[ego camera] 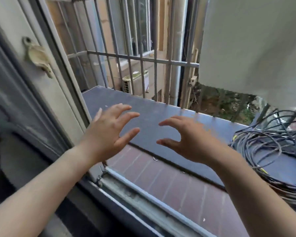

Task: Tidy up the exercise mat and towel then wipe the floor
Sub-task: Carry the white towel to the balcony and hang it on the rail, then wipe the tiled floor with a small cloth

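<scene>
Both my hands reach out through an open window, over a dark ledge (161,117) behind metal security bars. My left hand (108,132) has its fingers spread and holds nothing. My right hand (186,139) hovers beside it with fingers loosely bent like a claw, also holding nothing. A large pale cloth-like sheet (255,48) hangs at the upper right, outside the window. I cannot tell whether it is the towel. No exercise mat is in view.
Metal bars (135,57) fence the ledge at the back. A coil of dark cables (277,154) lies on the ledge at the right. The window frame with a latch (36,55) stands at the left. Red-brown tiles (169,182) and the window track (126,190) run below my hands.
</scene>
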`<action>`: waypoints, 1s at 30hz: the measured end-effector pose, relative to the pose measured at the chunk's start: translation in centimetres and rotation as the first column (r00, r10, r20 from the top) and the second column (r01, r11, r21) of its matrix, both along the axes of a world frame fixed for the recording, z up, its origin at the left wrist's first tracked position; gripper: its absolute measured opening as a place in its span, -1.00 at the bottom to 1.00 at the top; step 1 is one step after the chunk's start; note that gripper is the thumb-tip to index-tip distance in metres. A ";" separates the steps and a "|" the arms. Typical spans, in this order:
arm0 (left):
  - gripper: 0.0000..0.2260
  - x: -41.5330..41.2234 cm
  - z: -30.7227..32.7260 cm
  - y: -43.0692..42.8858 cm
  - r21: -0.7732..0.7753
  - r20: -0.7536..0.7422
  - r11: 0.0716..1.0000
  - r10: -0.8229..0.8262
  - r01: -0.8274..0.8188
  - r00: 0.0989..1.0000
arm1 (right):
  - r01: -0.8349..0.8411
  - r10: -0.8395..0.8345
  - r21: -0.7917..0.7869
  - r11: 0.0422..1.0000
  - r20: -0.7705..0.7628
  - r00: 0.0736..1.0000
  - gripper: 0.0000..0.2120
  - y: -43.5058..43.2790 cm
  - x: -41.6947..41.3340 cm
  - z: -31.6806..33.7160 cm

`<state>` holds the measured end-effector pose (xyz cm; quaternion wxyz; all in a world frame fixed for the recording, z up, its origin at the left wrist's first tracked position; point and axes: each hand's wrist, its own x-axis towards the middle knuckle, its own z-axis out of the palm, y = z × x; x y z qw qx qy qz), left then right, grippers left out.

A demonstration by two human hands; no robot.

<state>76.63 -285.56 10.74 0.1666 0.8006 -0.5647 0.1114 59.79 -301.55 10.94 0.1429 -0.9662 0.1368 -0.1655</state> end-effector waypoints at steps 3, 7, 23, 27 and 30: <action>-0.48 -1.8 -0.7 3.3 0.014 0.007 0.994 0.111 -0.111 0.994 | -0.162 0.166 0.048 0.986 -0.085 0.982 -0.51 1.1 -0.9 -0.4; -0.53 -5.9 -2.7 6.9 -0.031 -0.123 0.969 0.238 -0.243 0.963 | -0.277 0.281 0.063 0.959 -0.071 0.957 -0.52 2.6 -2.4 -0.9; -0.49 -24.9 -7.9 25.9 0.090 -0.297 0.580 0.791 -0.809 0.534 | -0.724 0.773 0.271 0.634 -0.241 0.586 -0.52 17.7 -5.8 -6.7; -0.47 -29.4 -9.2 29.5 0.104 -0.354 0.485 0.834 -0.868 0.424 | -0.770 0.831 0.315 0.555 -0.244 0.499 -0.53 23.0 -7.2 -8.3; -0.47 -32.7 -9.7 33.2 0.104 -0.369 0.406 0.863 -0.908 0.344 | -0.818 0.875 0.321 0.477 -0.267 0.405 -0.50 28.0 -8.4 -8.8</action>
